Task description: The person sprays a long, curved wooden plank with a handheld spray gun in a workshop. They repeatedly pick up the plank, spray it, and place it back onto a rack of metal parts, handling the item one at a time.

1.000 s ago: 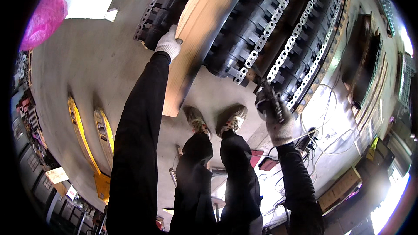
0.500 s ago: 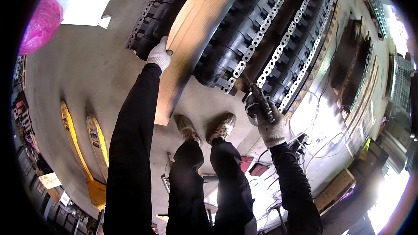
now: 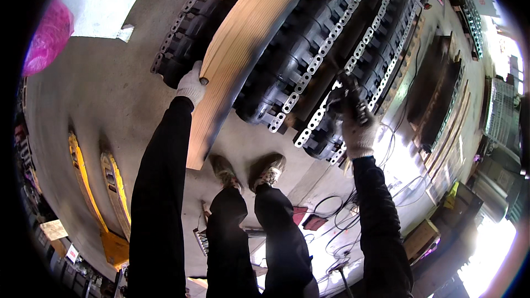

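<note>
My left hand (image 3: 191, 86), in a whitish knit glove, is closed at the left edge of a long pale wooden board (image 3: 248, 38). A small dark round end of something (image 3: 203, 81) shows at its fingers; the rest is hidden. My right hand (image 3: 360, 137), gloved too, is closed around a dark hand-held tool (image 3: 353, 99) whose kind is blurred. The tool is over the black rollers with chain-like steel links (image 3: 317, 118) on the right. Another black roller row (image 3: 281, 77) lies along the board's right side.
Two yellow forks (image 3: 85, 179) lie on the floor at left. A pink wrapped bundle (image 3: 52, 33) is at upper left. Loose cables (image 3: 342, 215) cross the floor at lower right, near a wooden box (image 3: 420, 243). A dark roller section (image 3: 190, 44) lies left of the board.
My right hand and the tool have moved forward and right over the linked rollers. My left hand keeps its place at the board's edge, while the whole view has shifted slightly.
</note>
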{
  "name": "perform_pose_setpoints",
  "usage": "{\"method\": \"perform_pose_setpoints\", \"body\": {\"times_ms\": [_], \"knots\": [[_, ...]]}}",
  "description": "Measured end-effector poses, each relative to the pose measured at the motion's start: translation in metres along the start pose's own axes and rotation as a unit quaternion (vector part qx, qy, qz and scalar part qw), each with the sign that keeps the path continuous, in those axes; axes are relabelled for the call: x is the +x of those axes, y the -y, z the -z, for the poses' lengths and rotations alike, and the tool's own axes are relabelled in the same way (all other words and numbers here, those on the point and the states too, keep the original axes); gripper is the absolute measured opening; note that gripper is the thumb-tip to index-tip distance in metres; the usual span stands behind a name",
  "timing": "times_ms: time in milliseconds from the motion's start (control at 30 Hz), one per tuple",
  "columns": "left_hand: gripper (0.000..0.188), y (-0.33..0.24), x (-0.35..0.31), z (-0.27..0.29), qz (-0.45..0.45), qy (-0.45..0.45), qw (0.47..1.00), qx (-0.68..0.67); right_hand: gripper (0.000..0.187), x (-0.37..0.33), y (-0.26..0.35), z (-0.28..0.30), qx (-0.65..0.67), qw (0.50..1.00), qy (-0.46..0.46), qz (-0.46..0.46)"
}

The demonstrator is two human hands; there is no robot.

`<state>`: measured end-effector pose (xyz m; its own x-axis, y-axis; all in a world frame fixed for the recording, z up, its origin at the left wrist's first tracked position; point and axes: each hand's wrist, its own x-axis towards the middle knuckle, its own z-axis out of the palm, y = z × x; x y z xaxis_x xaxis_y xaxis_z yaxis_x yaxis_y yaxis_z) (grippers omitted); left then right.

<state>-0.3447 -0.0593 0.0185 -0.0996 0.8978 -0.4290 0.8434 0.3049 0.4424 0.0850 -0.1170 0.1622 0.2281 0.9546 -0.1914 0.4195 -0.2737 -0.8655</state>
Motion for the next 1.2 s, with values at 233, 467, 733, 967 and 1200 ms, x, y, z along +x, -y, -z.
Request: {"method": "perform_pose_setpoints", "body": {"times_ms": [233,467,733,967,1200], "knots": [[0.055,-0.003,-0.006,0.003,0.011,0.007,1.000,-0.013,0.029,-0.033,0.015,-0.009,-0.084,0.993,0.084,-0.020],[0.042,-0.009,-0.007,0.001,0.033,-0.012,0.999,0.017,0.026,0.037,0.016,0.013,-0.111,0.994,-0.018,-0.010],[0.041,-0.009,-0.009,0.004,0.032,-0.010,0.999,0.001,0.024,0.082,0.013,0.011,-0.073,0.996,-0.040,0.042],[0.042,-0.009,-0.011,0.003,0.021,-0.028,0.999,-0.005,0.028,0.050,-0.008,0.000,-0.012,0.998,0.041,-0.036],[0.054,-0.017,-0.011,0.011,0.063,0.018,0.998,0.018,0.031,0.085,0.004,0.009,-0.130,0.990,-0.061,0.000]]}}
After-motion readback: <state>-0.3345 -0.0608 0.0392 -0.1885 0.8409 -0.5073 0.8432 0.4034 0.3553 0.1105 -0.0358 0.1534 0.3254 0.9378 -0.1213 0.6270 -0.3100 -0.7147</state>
